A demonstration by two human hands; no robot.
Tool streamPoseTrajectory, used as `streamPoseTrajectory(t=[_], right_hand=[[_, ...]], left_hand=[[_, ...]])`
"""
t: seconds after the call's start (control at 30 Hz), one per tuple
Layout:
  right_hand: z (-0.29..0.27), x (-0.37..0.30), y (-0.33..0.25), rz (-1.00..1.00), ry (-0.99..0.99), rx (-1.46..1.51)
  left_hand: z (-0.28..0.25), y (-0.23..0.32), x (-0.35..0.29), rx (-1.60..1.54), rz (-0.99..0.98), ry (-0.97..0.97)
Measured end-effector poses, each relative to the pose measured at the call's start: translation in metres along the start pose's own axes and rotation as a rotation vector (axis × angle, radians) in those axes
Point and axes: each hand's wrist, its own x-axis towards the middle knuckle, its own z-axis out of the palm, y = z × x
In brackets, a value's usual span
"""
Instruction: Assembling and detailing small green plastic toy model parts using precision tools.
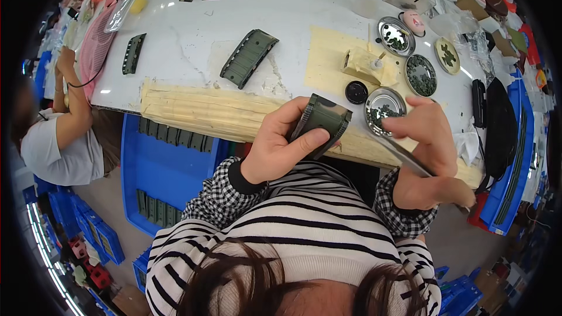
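Note:
My left hand (270, 147) grips a curved camouflage-green plastic piece (324, 122) with ridged edges, thumb across its near face. It is held up in front of my body, just off the table's padded edge. In my right hand (430, 140) is a slim metal tool that looks like tweezers (410, 160), its tip by the near rim of a round metal dish (375, 98) of tiny dark green parts. Fingers cover some of the tool. Left of that dish sits a small black round cup (356, 92).
More metal dishes (421, 58) of small parts stand beyond, near a yellowish taped block (363, 65). Camouflage pieces (249, 57) lie on the white table (181, 52). A blue crate (170, 169) with several pieces is at lower left. Another person (64, 140) sits at far left.

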Motion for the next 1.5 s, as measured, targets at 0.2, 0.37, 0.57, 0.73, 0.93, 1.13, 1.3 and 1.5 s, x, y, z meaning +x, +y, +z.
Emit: streamPoseTrajectory(t=[0.2,0.37,0.57,0.73,0.93,1.13,1.3,1.5], right_hand=[[0.003,0.013,-0.008,0.040,-0.095,0.114],[0.013,0.009,0.005,0.030,-0.121,0.247],[0.017,0.007,0.007,0.109,-0.090,0.265],[0.017,0.009,0.010,0.021,-0.107,0.230],[0.019,0.008,0.012,0.015,-0.101,0.226],[0.018,0.009,0.014,-0.005,-0.121,0.208],[0.016,0.006,0.014,0.047,-0.060,0.336],[0.014,0.002,0.014,0.062,0.063,0.447]], left_hand=[[0.001,0.002,0.001,-0.017,-0.015,-0.111],[0.002,-0.004,0.002,0.038,0.056,-0.127],[-0.001,-0.007,0.000,0.080,0.040,-0.152],[-0.001,-0.009,0.001,0.114,0.066,-0.146],[0.000,-0.007,0.001,0.108,0.051,-0.137],[0.001,-0.007,0.002,0.140,0.070,-0.122],[0.002,-0.004,0.002,0.099,0.056,-0.135],[-0.001,-0.010,0.002,-0.092,-0.010,-0.106]])
